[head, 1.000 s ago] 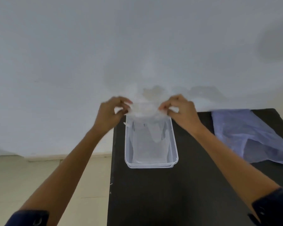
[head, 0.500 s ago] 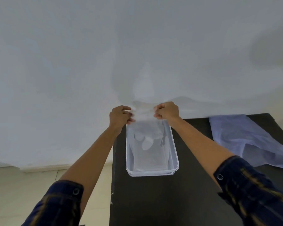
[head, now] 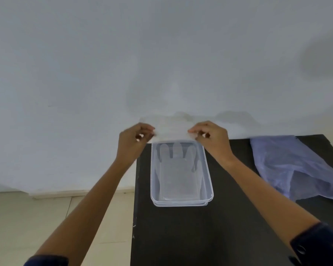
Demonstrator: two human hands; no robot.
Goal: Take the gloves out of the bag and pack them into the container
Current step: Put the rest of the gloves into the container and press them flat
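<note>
Head view: we pinch a thin clear glove by its top edge, left hand and right hand, over the far end of the container mid-frame. Gloves already lie inside. The purple bag rests at right on the desk; more may be left.

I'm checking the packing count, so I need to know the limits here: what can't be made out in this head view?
- Number of gloves in the container: clear layers overlap.
- Top edge of the held glove: blends into the white wall.
- Contents of the bag: crumpled, and cut off by the right edge.
- Fingertips of the left hand and right hand: blurred.
</note>
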